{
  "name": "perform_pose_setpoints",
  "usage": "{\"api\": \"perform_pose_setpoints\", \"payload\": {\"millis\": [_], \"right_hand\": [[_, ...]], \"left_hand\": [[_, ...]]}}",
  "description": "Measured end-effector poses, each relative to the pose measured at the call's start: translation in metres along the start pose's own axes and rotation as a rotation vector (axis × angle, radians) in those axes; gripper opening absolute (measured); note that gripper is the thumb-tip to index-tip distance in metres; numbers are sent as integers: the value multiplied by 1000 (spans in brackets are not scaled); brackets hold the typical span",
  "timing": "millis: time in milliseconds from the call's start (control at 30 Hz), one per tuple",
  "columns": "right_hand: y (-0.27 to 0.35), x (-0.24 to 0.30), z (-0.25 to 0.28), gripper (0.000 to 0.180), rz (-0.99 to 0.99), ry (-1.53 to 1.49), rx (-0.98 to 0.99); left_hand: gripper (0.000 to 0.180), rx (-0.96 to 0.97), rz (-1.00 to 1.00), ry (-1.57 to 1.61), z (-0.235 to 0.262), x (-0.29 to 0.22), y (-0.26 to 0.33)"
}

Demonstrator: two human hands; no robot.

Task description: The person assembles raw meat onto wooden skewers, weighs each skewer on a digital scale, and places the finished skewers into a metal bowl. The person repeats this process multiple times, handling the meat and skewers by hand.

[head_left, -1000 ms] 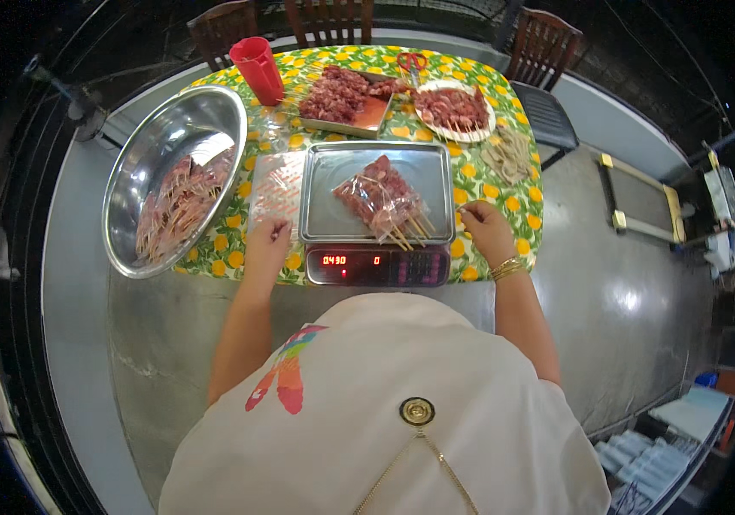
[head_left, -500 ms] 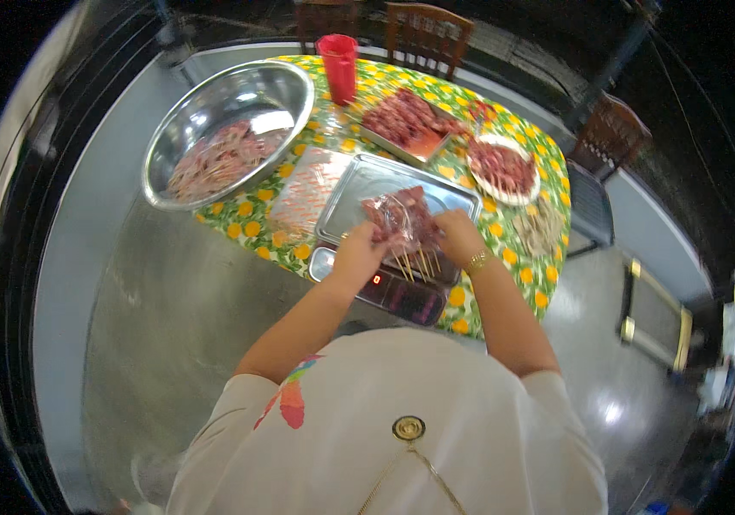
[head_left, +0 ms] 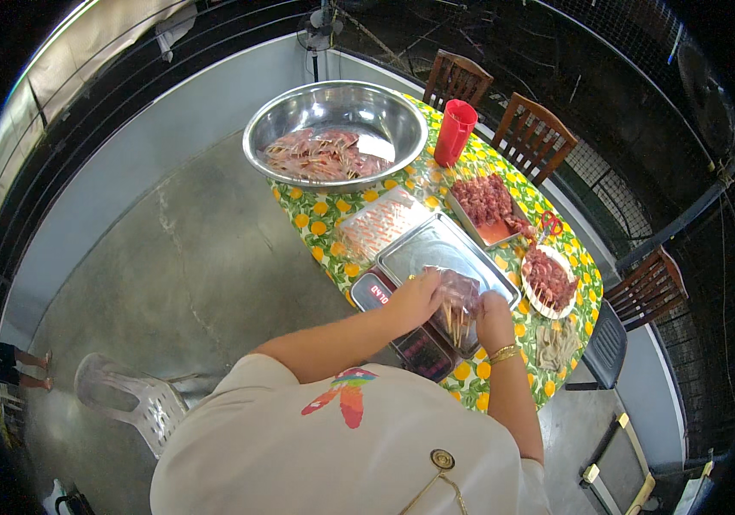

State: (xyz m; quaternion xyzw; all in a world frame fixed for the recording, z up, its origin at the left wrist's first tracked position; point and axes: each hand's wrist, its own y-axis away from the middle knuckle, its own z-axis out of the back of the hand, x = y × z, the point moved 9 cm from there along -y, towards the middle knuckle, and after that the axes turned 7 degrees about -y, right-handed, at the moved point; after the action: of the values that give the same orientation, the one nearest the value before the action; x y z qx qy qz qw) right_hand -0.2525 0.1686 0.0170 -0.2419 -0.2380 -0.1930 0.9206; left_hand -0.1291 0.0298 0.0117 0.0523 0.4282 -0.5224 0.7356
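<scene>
A clear plastic bag of skewered raw meat [head_left: 460, 290] is between my hands, above the near end of a shallow metal tray [head_left: 434, 244]. Its bare stick ends point toward me. My left hand [head_left: 417, 300] has its fingers closed on the bag's left side. On the other side my right hand [head_left: 495, 319], with gold bracelets at the wrist, grips the bag's right edge; its fingertips are partly hidden. Under the tray sits a digital scale [head_left: 369, 293] with a lit red display. Whether the bag touches the tray, I cannot tell.
A large steel basin [head_left: 337, 176] at the far left holds bagged skewers. Patterned plastic bags [head_left: 383, 225] lie beside the tray. Beyond are a red pitcher [head_left: 456, 133], a pan of meat [head_left: 483, 202], red scissors [head_left: 549, 225], a plate of skewers [head_left: 548, 279] and a crumpled cloth [head_left: 556, 343].
My view has swung left, so the table appears farther right. Both hands still hold the bag, which looks narrower and turned. The scale's display reads differently.
</scene>
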Motion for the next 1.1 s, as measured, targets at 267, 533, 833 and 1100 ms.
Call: {"api": "perform_pose_setpoints", "payload": {"millis": [267, 533, 833, 1100], "right_hand": [[-41, 27, 70, 19, -94, -43, -25], [-35, 68, 102, 18, -140, 126, -9], [-27, 80, 106, 14, -214, 259, 65], [-25, 79, 124, 11, -111, 267, 138]], "left_hand": [[12, 220, 117, -41, 35, -37, -78], [15, 339, -15, -239, 54, -73, -88], [17, 347, 149, -23, 32, -58, -90], [19, 567, -138, -183, 40, -91, -97]]}}
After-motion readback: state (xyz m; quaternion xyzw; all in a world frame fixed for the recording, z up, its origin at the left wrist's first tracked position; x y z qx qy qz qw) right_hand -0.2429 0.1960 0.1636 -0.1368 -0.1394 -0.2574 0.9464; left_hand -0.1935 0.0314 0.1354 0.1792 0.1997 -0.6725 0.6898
